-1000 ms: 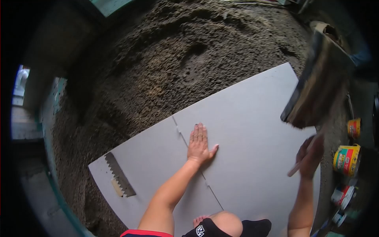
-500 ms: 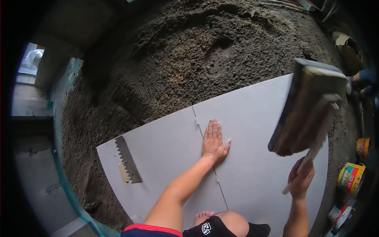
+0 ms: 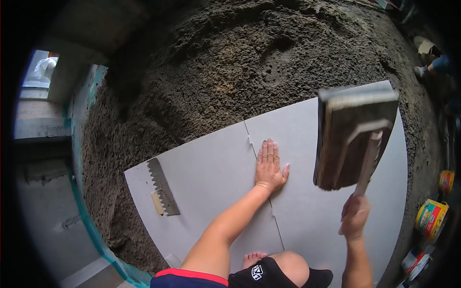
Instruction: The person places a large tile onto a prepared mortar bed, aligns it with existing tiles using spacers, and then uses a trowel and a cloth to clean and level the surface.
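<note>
My left hand (image 3: 272,166) lies flat, fingers stretched out, on a large light-grey floor tile (image 3: 297,139) just right of a joint. A second tile (image 3: 211,158) adjoins it on the left, with small white spacer clips (image 3: 249,139) in the joint. In my right hand (image 3: 355,214) is the pale handle of a tile beater, whose broad dark rectangular block (image 3: 355,139) hangs above the right tile. The fingers are wrapped round the handle. On the left tile rests a notched trowel (image 3: 163,187) with jagged teeth, its light wooden grip partly showing.
Rough dark mortar (image 3: 225,72) spreads beyond the tiles and along their left side. A wall (image 3: 86,211) with a green strip stands at left. Yellow-and-red tubs (image 3: 430,220) stand at right. Another person's leg (image 3: 439,66) shows at far right. My bare foot (image 3: 253,258) is on the tile.
The tile beater has swung leftward in my right hand and its block now faces me more squarely. My left hand stays flat by the joint. The whole view has shifted slightly.
</note>
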A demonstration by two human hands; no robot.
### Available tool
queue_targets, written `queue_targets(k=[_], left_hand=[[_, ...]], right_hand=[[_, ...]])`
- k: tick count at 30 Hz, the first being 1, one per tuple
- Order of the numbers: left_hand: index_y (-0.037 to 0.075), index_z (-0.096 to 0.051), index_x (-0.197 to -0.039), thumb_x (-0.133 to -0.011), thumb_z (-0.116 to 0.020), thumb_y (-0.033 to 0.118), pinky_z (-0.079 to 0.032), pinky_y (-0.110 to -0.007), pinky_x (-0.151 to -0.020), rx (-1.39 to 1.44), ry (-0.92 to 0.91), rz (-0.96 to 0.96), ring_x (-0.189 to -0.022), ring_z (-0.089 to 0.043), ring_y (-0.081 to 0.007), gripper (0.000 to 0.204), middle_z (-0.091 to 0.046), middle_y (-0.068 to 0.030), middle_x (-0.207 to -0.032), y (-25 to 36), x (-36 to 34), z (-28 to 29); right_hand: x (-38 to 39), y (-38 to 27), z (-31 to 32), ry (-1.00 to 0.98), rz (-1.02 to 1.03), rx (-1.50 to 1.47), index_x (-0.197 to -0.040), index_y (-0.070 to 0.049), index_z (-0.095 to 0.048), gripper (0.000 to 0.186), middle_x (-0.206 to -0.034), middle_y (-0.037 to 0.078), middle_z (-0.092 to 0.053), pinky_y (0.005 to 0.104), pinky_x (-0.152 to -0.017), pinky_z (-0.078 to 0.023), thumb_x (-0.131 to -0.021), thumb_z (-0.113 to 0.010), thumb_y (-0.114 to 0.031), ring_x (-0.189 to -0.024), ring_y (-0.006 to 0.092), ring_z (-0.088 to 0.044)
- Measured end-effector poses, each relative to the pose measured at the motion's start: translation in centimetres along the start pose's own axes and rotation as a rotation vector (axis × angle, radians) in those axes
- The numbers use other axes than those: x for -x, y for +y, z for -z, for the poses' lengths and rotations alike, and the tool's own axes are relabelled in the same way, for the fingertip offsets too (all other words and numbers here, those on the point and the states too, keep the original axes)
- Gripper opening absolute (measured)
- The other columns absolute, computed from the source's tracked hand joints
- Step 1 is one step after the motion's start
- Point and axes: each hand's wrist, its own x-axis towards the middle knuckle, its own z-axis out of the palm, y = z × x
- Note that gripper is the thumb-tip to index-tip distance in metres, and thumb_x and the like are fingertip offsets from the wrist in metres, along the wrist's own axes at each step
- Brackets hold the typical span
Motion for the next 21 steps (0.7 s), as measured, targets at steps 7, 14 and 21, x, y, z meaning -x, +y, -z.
queue_targets(k=[7, 14, 21], left_hand=[[-0.012, -0.022, -0.136, -0.085, -0.046, 0.041, -0.011, -0.045, -0.112, 0.033, -0.023, 0.021, -0.137, -0.015, -0.0395, 0.078, -0.016, -0.0276, -0.146, 0.2, 0.3, 0.0], [-0.006, -0.043, -0.121, -0.078, -0.059, 0.023, -0.031, -0.044, -0.1, 0.188, 0.171, -0.081, -0.116, -0.04, -0.0377, 0.055, -0.044, -0.024, -0.122, -1.3, -1.3, 2.5], [0.005, -0.063, -0.094, -0.073, -0.053, 0.009, -0.049, -0.036, -0.077, 0.451, 0.124, 0.122, -0.082, -0.06, -0.0286, 0.024, -0.062, -0.014, -0.088, -14.1, -10.7, 5.6]], right_hand=[[10.0, 12.2, 0.6, -0.099, -0.437, 0.376, -0.073, 0.003, -0.051, 0.054, -0.056, 0.012, -0.046, 0.0392, -0.053, -0.039, -0.093, -0.043, -0.046, -0.055, 0.0182, -0.042], [9.7, 14.1, 0.6, 0.013, -0.38, 0.338, -0.069, 0.004, -0.048, 0.057, -0.054, 0.01, -0.04, 0.0381, -0.052, -0.037, -0.093, -0.043, -0.048, -0.055, 0.0168, -0.038], [9.6, 12.7, 0.1, -0.025, -0.394, 0.345, -0.073, 0.003, -0.05, 0.06, -0.058, 0.016, -0.043, 0.0394, -0.055, -0.039, -0.092, -0.041, -0.053, -0.055, 0.0228, -0.04]])
